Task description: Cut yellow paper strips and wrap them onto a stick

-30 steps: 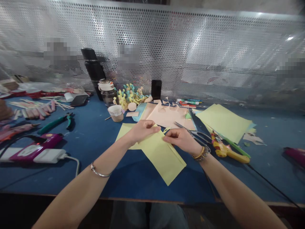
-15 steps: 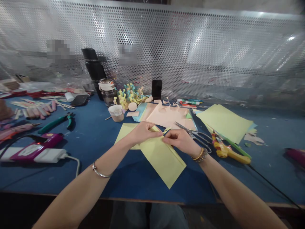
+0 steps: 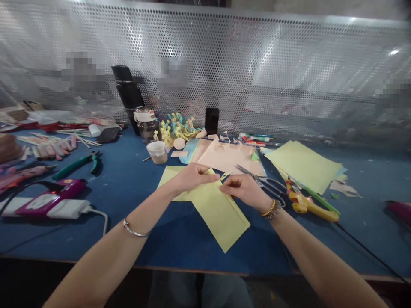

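A yellow sheet of paper [image 3: 218, 214], with a narrow fold along its right edge, lies slanted in front of me. My left hand [image 3: 194, 176] pinches its top edge between thumb and fingers. At the upper right edge my right hand [image 3: 240, 188] grips the fold with closed fingertips. Under the left hand rests another yellow paper [image 3: 170, 173]. A small yellow scrap [image 3: 225, 175] shows just beyond the fingertips. Scissors [image 3: 266, 182] lie partly behind the right hand.
Right of my hand are a yellow glue gun [image 3: 305, 204] and stacked yellow sheets [image 3: 303, 164]. Pink paper [image 3: 229, 156], a paper cup [image 3: 157, 152] and a phone [image 3: 212, 121] stand or lie behind. Left are green pliers [image 3: 73, 166] and a power strip [image 3: 69, 209]. Another person's hand [image 3: 9, 147] shows at far left.
The yellow sheet's lower corner has shifted slightly left. Both hands keep their pinch in nearly the same place.
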`<state>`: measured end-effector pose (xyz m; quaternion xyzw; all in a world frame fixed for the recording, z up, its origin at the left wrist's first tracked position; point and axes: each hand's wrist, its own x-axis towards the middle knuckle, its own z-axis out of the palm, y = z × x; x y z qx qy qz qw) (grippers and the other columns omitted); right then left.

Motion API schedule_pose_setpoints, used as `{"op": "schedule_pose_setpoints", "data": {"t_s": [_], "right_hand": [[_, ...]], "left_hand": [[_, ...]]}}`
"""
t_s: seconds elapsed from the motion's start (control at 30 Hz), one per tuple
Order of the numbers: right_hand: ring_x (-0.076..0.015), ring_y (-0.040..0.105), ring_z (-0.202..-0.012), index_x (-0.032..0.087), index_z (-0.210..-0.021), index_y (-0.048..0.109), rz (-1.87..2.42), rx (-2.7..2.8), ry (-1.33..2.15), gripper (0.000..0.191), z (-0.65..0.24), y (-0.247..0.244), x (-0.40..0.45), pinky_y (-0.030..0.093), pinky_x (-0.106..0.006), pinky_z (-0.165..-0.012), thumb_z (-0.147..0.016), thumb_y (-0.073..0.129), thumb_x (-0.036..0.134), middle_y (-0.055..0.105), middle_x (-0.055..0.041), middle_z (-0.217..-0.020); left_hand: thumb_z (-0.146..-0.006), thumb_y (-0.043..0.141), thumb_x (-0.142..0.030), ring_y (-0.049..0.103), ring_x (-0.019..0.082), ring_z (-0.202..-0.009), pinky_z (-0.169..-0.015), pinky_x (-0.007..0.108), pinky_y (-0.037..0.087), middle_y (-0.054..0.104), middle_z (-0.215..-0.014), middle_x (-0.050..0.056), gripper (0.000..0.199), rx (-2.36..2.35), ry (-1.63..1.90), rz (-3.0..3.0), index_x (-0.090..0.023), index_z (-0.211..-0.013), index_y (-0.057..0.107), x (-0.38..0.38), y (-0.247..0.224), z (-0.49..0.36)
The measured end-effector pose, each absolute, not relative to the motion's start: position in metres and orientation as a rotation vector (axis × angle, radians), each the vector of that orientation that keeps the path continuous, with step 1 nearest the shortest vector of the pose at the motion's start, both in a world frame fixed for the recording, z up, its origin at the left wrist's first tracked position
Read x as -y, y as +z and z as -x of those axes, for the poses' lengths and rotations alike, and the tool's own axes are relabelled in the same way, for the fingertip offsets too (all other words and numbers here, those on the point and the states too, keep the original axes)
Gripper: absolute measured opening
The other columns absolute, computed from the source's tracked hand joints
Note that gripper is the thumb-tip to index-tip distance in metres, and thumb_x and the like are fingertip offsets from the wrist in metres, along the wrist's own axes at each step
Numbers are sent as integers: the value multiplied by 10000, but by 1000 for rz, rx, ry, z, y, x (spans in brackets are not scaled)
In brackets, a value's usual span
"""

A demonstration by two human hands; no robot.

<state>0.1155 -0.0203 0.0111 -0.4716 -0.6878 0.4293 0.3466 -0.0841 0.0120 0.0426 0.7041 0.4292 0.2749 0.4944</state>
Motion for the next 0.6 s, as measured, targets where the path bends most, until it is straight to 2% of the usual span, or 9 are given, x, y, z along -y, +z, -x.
{"op": "schedule_pose_setpoints", "data": {"t_s": [0.07, 0.13, 0.33, 0.47, 0.6], "right_hand": [[-98, 479, -541, 149, -671, 635, 1218, 1784, 1121, 222, -115, 10, 20, 368, -233, -509, -735, 673, 359, 564, 10, -612], [-98, 485, -544, 148, -690, 642, 1206, 1772, 1153, 234, -115, 9, 20, 368, -232, -509, -737, 674, 375, 567, 8, -622], [-85, 462, -504, 149, -677, 651, 1243, 1744, 1230, 267, -119, 7, 18, 350, -220, -470, -717, 700, 408, 568, 16, -578], [-83, 478, -498, 149, -677, 669, 1245, 1796, 1259, 269, -124, 7, 16, 367, -218, -465, -719, 702, 412, 593, 10, -580], [-96, 538, -504, 144, -680, 673, 1252, 1782, 1333, 258, -126, 8, 16, 444, -237, -499, -705, 718, 396, 607, 7, -586]], "left_hand": [[-610, 743, -484, 277, 49, -419, -410, 212, 181, 297, -470, -74, 530, -1067, 685, -1778, -180, -474, 332, -13, 41, 83], [-626, 734, -471, 274, 47, -416, -403, 207, 177, 293, -470, -75, 529, -1074, 678, -1759, -181, -475, 317, -14, 38, 83], [-640, 724, -487, 487, 96, -447, -415, 211, 322, 550, -530, -9, 358, -1162, 717, -1634, -156, -595, 594, -22, 39, 93], [-624, 748, -462, 559, 125, -471, -430, 226, 400, 640, -585, 33, 328, -1209, 762, -1544, -150, -657, 657, -28, 46, 102], [-609, 770, -442, 606, 162, -497, -443, 251, 441, 681, -634, 78, 335, -1237, 884, -1444, -130, -694, 684, -34, 49, 112]]}}
